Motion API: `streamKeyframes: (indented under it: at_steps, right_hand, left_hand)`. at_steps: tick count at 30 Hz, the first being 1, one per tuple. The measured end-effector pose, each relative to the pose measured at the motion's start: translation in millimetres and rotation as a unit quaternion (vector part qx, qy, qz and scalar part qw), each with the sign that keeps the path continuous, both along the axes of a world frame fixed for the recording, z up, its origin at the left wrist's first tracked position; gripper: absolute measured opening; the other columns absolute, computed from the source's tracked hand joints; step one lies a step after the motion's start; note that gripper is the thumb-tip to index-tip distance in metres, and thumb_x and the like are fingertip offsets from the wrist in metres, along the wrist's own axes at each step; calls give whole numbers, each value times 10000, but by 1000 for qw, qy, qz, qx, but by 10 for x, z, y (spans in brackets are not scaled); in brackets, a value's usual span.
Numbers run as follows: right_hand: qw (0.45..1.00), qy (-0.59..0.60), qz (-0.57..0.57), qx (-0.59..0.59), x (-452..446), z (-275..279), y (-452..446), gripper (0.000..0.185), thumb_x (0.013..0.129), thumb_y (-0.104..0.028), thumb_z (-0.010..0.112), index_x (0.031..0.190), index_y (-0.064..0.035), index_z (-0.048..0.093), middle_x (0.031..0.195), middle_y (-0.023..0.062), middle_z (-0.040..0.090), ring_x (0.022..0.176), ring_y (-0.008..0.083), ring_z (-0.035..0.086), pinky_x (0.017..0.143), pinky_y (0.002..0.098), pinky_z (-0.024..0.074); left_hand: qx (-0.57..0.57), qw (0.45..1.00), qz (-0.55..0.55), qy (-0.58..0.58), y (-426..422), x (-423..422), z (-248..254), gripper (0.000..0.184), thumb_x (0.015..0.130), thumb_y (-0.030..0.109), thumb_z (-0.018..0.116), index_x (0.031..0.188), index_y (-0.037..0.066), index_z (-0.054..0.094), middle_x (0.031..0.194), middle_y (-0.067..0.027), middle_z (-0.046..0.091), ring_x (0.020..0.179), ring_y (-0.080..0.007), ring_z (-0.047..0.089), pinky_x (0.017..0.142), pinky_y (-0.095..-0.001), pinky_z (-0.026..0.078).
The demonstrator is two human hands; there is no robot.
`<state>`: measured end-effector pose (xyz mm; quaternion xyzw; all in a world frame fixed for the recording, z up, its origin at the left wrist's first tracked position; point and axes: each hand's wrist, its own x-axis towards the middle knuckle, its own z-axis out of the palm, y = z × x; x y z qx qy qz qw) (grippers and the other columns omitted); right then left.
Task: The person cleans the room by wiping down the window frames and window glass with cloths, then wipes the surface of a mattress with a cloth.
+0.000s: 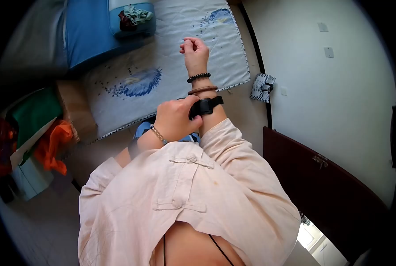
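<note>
My right arm reaches forward over a pale mat. My right hand point(195, 54) is loosely closed with the fingers curled in, and nothing shows in them. On its wrist are a black bead bracelet point(198, 77), a brown bangle point(202, 90) and a black watch point(205, 106) with a dark strap. My left hand point(175, 119) comes across from the left, thumb and index finger pinching the watch at its left edge; its other fingertips are hidden. A bracelet of pale beads point(158, 134) circles the left wrist.
The white mat point(175, 88) has blue feather prints. A blue padded item point(133, 33) with crumpled cloth point(136, 16) sits at its far left. Orange cloth point(56, 144) and a green item point(40, 111) lie left. A checked bag point(263, 88) stands by the wall; a dark red door point(322, 186) is right.
</note>
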<state>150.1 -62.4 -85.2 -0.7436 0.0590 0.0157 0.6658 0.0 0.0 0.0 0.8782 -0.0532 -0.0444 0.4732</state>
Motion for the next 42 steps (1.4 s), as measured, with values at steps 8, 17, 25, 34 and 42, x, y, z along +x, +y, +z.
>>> streamKeyframes:
  at_steps: [8, 17, 25, 34, 42]
  right_hand:
    - [977, -152, 14, -149, -99, 9, 142, 130, 782, -117, 522, 826, -23, 602, 641, 98, 603, 570, 174, 586, 552, 281, 472]
    - [896, 265, -56, 353, -180, -97, -114, 168, 829, -157, 485, 929, -33, 540, 715, 61, 581, 564, 152, 556, 535, 299, 482]
    - [957, -132, 110, -233, -261, 55, -119, 158, 771, -156, 490, 874, -65, 570, 746, 163, 595, 686, 358, 578, 633, 395, 483]
    - [789, -115, 380, -468, -664, -251, -109, 80, 757, -137, 511, 764, -63, 540, 776, 137, 586, 727, 301, 593, 626, 392, 475]
    - [736, -188, 439, -479, -906, -524, -101, 76, 770, -108, 469, 792, -67, 529, 789, 118, 564, 762, 281, 577, 631, 407, 442]
  left_hand:
    - [-106, 988, 108, 40, 67, 36, -1, 324, 568, 145, 644, 863, 23, 588, 502, -32, 503, 427, -95, 459, 438, -227, 384]
    - [-7, 997, 79, 19, -97, -14, -167, 340, 568, 199, 647, 880, 75, 601, 516, -47, 535, 462, -183, 543, 456, -292, 433]
    - [-13, 999, -7, 45, -100, -4, 84, 278, 642, 189, 651, 885, 63, 605, 563, -66, 552, 489, -167, 550, 482, -267, 438]
    - [139, 982, -111, -58, -295, 132, 146, 262, 750, 298, 590, 822, 48, 625, 783, -95, 589, 640, -274, 585, 575, -343, 467]
    - [158, 982, -97, -23, -409, 168, -168, 281, 767, 318, 556, 752, 45, 623, 713, -109, 592, 646, -289, 580, 597, -365, 457]
